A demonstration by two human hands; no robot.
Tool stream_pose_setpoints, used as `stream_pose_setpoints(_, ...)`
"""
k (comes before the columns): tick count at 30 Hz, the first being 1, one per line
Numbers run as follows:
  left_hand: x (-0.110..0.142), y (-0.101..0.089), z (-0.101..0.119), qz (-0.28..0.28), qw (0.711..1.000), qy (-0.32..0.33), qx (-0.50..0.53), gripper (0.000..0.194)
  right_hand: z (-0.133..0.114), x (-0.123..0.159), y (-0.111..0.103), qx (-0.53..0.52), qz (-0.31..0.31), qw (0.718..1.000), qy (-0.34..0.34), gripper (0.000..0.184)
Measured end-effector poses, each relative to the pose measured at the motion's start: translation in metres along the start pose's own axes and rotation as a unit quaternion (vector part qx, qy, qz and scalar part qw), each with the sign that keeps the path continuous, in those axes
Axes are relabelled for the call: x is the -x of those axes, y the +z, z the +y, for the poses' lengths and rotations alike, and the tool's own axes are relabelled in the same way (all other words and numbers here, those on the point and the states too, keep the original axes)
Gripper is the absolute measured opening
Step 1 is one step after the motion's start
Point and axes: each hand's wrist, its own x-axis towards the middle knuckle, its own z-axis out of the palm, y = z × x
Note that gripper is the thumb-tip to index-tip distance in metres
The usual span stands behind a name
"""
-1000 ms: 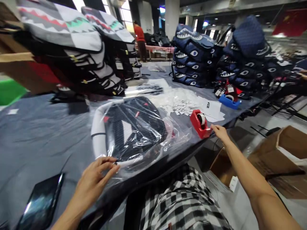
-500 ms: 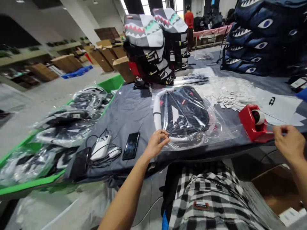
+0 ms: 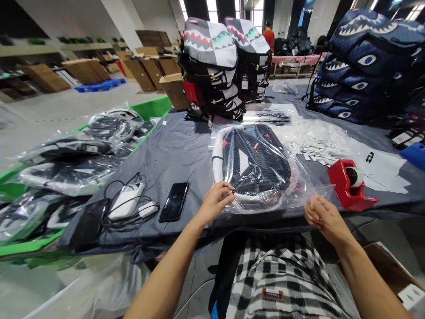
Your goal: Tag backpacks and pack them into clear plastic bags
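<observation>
A clear plastic bag [image 3: 300,175] lies flat on the table, holding a dark ribbed backpack [image 3: 255,157] with white trim and small red marks. At the bag's near left corner, my left hand [image 3: 217,201] pinches the plastic between thumb and fingers. My right hand [image 3: 323,215] is closed just by the bag's loose right end, fingertips pressed together on what looks like a piece of tape, barely visible. To the right of that hand stands a red tape dispenser [image 3: 345,188] with a roll in it.
Left of the bag lie a black phone [image 3: 174,201] and a white power bank [image 3: 126,201] with cables. A green bin [image 3: 151,106] holds several bagged backpacks. Stacked backpacks [image 3: 209,48] stand behind, blue ones [image 3: 361,84] at right. White tags [image 3: 320,141] lie in a pile.
My right hand has moved left from beside the tape dispenser to the loose end of the bag. My left hand stays at the bag's corner. The view has shifted slightly.
</observation>
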Motion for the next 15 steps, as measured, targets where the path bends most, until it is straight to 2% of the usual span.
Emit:
stream_pose_setpoints(1, 0.000, 0.000, 0.000, 0.002, 1.000, 0.002, 0.002, 0.016, -0.014, -0.008, 0.018, 0.057, -0.070, 0.995, -0.034, 0.044)
stream_pose_setpoints(3, -0.001, 0.000, 0.000, 0.003, 1.000, 0.004, 0.004, 0.014, -0.039, -0.033, 0.053, 0.185, -0.202, 0.955, -0.115, 0.040)
stream_pose_setpoints(5, -0.001, 0.000, 0.001, 0.000, 1.000, 0.007, 0.002, 0.013, -0.056, -0.064, 0.086, 0.295, -0.316, 0.881, -0.190, 0.036)
stream_pose_setpoints(8, -0.002, 0.000, 0.002, -0.007, 1.000, 0.012, -0.008, 0.011, -0.063, -0.107, 0.132, 0.451, -0.429, 0.740, -0.256, 0.021)
stream_pose_setpoints(10, -0.002, 0.001, 0.003, -0.008, 1.000, 0.010, -0.012, 0.011, -0.060, -0.129, 0.153, 0.561, -0.443, 0.655, -0.246, 0.011)
stream_pose_setpoints(11, -0.002, 0.001, 0.003, -0.006, 1.000, 0.009, -0.010, 0.012, -0.058, -0.139, 0.158, 0.607, -0.433, 0.626, -0.229, 0.011)
stream_pose_setpoints(12, -0.002, 0.002, 0.004, -0.001, 1.000, 0.008, -0.007, 0.013, -0.056, -0.147, 0.160, 0.644, -0.413, 0.609, -0.211, 0.016)
stream_pose_setpoints(13, -0.001, 0.002, 0.004, 0.003, 1.000, 0.008, -0.003, 0.014, -0.055, -0.153, 0.159, 0.670, -0.387, 0.603, -0.194, 0.025)
stream_pose_setpoints(15, -0.001, 0.003, 0.005, 0.008, 1.000, 0.011, 0.006, 0.014, -0.057, -0.161, 0.151, 0.697, -0.327, 0.617, -0.164, 0.046)
